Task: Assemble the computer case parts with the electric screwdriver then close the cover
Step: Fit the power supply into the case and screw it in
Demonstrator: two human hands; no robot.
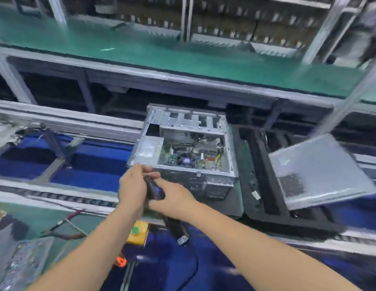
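Note:
An open silver computer case (182,148) lies on the conveyor line, its board and wires showing inside. Just in front of its near left corner, both hands meet on a black electric screwdriver (176,227). My right hand (172,199) grips the tool's body. My left hand (133,185) pinches its upper end near the tip. The tool's lower end with a label sticks out below the hands, and a cable trails from it. The grey cover panel (321,171) leans tilted on a black tray to the right of the case.
A black foam tray (260,177) sits right of the case. A yellow button box with a green button (138,232) stands at the near edge. A green-topped shelf (161,57) runs across behind. Blue conveyor surfaces (94,162) lie left and near. Red and black cables lie at lower left.

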